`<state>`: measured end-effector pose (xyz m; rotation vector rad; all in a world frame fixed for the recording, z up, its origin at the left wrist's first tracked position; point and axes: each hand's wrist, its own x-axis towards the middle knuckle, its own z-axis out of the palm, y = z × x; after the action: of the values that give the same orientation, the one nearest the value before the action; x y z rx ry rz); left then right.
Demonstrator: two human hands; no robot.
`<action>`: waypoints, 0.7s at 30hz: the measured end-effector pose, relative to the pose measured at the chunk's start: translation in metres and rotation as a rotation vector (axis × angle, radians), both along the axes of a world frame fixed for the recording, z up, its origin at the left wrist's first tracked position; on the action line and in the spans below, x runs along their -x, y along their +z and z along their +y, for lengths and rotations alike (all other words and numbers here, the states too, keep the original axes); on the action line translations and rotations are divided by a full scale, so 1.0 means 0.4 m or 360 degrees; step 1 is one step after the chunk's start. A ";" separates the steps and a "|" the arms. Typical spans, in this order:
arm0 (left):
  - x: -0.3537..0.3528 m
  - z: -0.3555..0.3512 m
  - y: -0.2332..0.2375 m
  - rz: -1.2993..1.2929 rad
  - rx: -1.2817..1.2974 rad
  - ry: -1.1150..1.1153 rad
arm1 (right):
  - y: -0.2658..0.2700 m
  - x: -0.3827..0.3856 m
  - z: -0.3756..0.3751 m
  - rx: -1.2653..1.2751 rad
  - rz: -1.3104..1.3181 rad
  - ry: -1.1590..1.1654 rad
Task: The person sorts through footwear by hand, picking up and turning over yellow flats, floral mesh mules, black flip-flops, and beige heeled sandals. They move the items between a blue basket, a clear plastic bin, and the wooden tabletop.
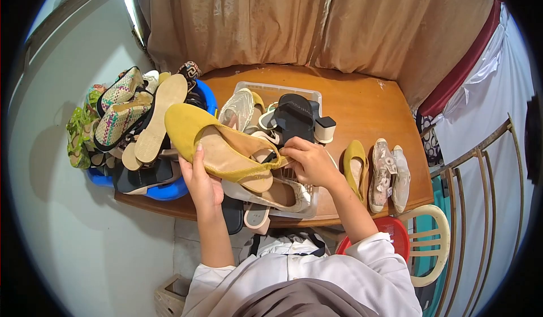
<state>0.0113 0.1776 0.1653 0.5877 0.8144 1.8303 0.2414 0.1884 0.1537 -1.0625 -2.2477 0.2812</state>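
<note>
A yellow slingback shoe is held up over the table, toe to the left and beige insole facing up. My left hand grips its near side, thumb on the rim. The closed fingers of my right hand pinch the heel strap. Beneath the shoe stands a clear plastic basket holding several shoes, among them a black sandal and a whitish transparent shoe. Another yellow shoe rests on the table to the right, beside a pair of transparent shoes.
At the left, a blue tub is heaped with shoes, including woven wedges and a tan sandal. The wooden table backs onto brown curtains. A red stool, a cream chair and a metal rack stand at the right.
</note>
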 end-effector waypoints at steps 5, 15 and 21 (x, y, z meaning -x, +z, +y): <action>0.004 0.006 0.003 -0.0094 0.0016 0.0116 | 0.046 0.005 0.019 0.0094 0.0460 -0.0024; -0.011 0.023 0.012 -0.0081 -0.0079 0.0090 | 0.199 -0.073 -0.095 -0.0247 0.1241 -0.0377; -0.039 0.088 -0.060 0.0223 -0.0051 -0.0058 | 0.188 -0.119 -0.159 -0.0995 0.0930 -0.0625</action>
<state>0.0268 0.2127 0.1412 0.7535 0.8625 1.7866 0.2889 0.1247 0.2290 -0.8951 -1.4190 -0.2436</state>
